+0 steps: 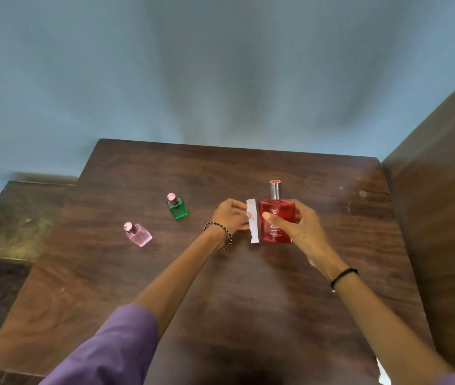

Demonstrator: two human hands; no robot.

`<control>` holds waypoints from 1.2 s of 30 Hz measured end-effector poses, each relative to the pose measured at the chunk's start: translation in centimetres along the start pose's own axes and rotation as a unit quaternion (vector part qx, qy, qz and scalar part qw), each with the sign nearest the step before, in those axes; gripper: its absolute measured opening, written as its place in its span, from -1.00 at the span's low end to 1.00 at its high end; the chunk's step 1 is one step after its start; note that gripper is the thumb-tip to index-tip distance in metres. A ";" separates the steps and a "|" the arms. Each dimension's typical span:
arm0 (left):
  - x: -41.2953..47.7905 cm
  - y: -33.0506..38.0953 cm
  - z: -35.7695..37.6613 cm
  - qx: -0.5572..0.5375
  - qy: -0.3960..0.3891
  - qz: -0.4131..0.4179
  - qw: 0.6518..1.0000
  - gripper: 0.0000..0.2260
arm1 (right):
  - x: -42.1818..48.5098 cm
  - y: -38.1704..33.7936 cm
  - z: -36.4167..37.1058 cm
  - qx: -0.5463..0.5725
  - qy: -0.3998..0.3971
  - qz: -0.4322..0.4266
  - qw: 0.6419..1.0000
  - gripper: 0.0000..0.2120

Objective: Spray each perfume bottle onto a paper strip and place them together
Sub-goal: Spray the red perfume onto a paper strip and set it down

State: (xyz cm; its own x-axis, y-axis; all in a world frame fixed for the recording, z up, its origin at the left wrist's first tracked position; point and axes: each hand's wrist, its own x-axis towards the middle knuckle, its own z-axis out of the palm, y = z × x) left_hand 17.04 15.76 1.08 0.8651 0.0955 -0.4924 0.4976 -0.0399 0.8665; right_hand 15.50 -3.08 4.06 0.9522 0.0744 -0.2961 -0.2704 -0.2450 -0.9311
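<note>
Left hand (pixel 232 216) pinched a white paper strip (pixel 254 230) at about mid-length, thumb and fingertips closed narrowly on its left edge, other fingers curled in. The strip stood upright with torn ends, just beside the left side of the red perfume bottle (pixel 275 235), very close or touching; could not tell which. Right hand (pixel 302 230) gripped the red bottle from its right side, thumb laid across the front face and fingers wrapped behind, hand fairly wide to span the flat body. The bottle was upright, its silver sprayer with red top uncovered above the hand. Could not tell whether its base rested on the desk (pixel 220 295) or was lifted just off it. Both hands were over the middle of the desk, toward the right. A small green bottle (pixel 178 210) stood to the left of the left hand, apart from it. A small pink bottle (pixel 139 235) stood further left and nearer, well apart from the hands. Both small bottles had pink caps on. Left wrist wore a beaded bracelet (pixel 219 235), right wrist a black band (pixel 343 275), and a purple sleeve (pixel 115 348) covered the left upper arm.
</note>
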 end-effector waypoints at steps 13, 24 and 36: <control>6.7 0.0 -1.3 0.071 0.060 -0.054 0.994 -0.79 | 10.2 -2.2 2.5 -0.139 -0.019 -0.080 0.987 -0.56; 7.6 -0.2 -0.2 0.072 0.111 -0.047 0.990 -0.69 | 13.2 -0.7 3.4 -0.183 -0.060 -0.087 0.977 -0.52; 7.6 -0.6 0.2 0.084 0.124 -0.033 0.988 -0.75 | 13.0 -0.6 3.7 -0.173 -0.069 -0.059 0.981 -0.51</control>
State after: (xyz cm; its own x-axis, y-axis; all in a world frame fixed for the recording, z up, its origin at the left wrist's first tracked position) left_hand 23.29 16.28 -3.21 0.7991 0.3425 -0.4942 0.5736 -0.1882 0.7972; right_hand 27.55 1.59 -0.02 0.9392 0.2467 -0.2390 -0.0725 -0.5377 -0.8400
